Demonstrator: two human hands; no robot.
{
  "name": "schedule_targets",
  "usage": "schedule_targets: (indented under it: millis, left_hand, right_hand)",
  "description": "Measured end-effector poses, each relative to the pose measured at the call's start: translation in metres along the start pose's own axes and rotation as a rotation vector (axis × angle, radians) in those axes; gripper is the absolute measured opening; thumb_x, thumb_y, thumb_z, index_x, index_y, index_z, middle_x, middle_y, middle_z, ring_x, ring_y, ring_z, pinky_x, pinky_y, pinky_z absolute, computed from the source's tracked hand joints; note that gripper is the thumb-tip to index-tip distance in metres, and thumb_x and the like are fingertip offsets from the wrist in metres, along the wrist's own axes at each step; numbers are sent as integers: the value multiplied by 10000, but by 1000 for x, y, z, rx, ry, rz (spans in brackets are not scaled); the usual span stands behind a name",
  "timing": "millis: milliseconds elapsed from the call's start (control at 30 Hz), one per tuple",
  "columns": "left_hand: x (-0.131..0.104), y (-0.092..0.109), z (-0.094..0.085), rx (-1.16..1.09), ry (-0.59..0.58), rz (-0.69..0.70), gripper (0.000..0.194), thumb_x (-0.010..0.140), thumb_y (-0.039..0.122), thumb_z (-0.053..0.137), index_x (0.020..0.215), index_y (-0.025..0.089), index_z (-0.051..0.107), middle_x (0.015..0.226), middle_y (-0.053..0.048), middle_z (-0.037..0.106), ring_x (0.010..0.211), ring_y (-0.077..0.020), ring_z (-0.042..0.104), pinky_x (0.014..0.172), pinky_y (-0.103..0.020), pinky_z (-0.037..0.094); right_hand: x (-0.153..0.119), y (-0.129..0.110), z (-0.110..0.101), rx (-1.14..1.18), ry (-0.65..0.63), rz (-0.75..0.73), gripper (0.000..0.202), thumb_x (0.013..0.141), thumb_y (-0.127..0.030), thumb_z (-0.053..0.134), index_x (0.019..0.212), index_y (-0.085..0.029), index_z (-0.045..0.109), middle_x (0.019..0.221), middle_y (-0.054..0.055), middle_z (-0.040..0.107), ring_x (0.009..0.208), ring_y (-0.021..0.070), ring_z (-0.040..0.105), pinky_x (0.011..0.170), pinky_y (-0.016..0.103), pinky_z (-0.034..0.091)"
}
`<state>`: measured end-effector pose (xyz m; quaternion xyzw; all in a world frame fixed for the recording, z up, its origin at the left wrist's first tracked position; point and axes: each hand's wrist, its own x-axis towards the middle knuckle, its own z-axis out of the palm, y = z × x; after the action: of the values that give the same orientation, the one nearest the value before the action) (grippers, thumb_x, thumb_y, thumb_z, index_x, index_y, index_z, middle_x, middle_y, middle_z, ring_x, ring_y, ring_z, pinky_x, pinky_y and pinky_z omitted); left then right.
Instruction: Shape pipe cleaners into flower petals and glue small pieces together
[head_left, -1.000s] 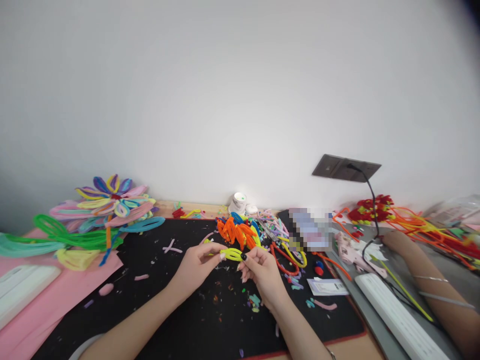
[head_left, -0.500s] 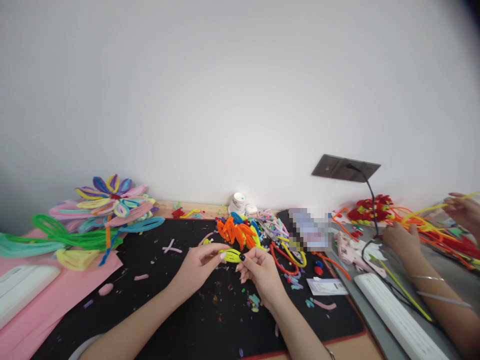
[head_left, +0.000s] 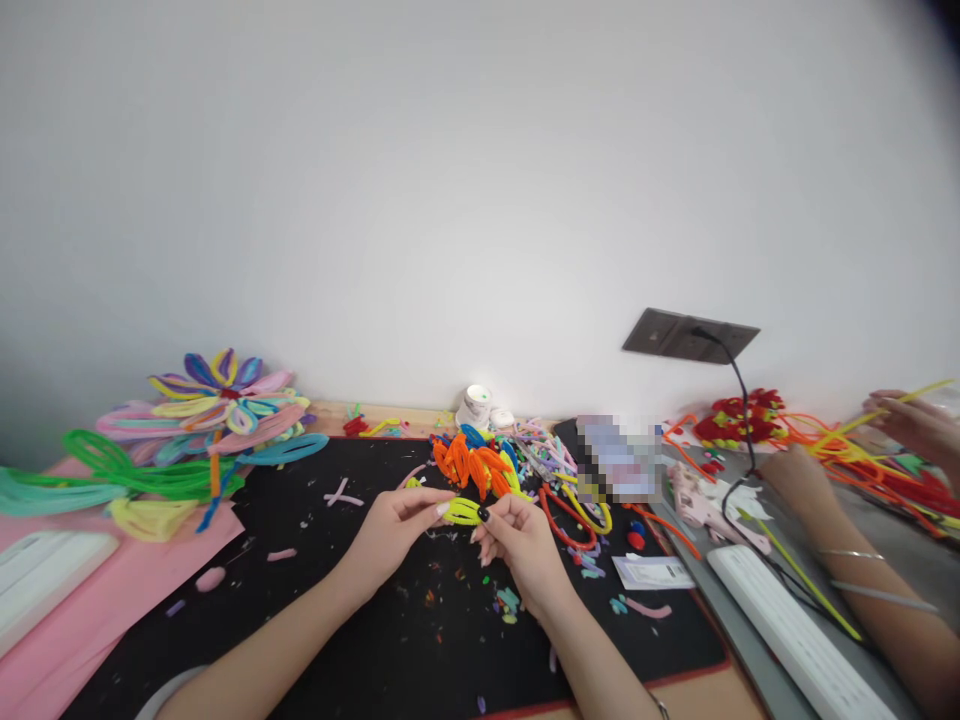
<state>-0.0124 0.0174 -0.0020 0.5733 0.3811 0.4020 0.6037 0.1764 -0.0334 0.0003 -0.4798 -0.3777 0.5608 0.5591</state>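
Between my two hands is a small looped piece of yellow-green pipe cleaners (head_left: pixel 463 512), held just above the black mat (head_left: pixel 315 620). My left hand (head_left: pixel 401 525) pinches its left end between thumb and fingers. At its right end, my right hand (head_left: pixel 514 535) grips it with thumb and forefinger, the other fingers curled below. Just behind lies a cluster of orange pipe-cleaner loops (head_left: pixel 469 463), with blue and yellow ones beside it. A red pipe-cleaner loop (head_left: pixel 559 525) rests right of my right hand.
Left stands a large multicoloured pipe-cleaner flower (head_left: pixel 229 395) by pink paper (head_left: pixel 180 560). Scraps litter the mat. A white cup (head_left: pixel 475 408) stands by the wall. Rightward are a pink glue gun (head_left: pixel 697 505), a white power strip (head_left: pixel 795 630), and a co-worker's hands (head_left: pixel 799 485) with a yellow pipe cleaner (head_left: pixel 900 400).
My left fingers have shifted slightly on the yellow-green piece; my right hand stays about the same. The co-worker's far hand has moved left with the yellow pipe cleaner.
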Motion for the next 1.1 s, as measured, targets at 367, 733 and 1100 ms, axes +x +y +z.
schedule_targets:
  millis: [367,733,1100]
  left_hand:
    - [0,0,-1,63,12,-15,332,757,373,790,1027,184,825,1019,-85,846,963,-296,779,925,-442,612]
    - [0,-1,0,-4,75,-25,313,702,418,866,910,186,837,939,-84,854,921,-299,792,910,-449,625]
    - [1,2,-2,212,15,92,209,789,349,748,899,186,818,922,-81,841,874,-275,780,847,-400,622]
  right_hand:
    - [0,0,-1,-19,3,6,245,738,-322,828,660,-219,619,562,11,703,413,119,600,430,208,525]
    - [0,1,-1,-14,-6,5,234,745,-310,819,661,-219,621,568,13,705,416,122,605,436,213,530]
    - [1,-1,-2,-41,15,-25,270,736,-353,842,669,-225,614,561,1,708,405,111,600,428,198,523]
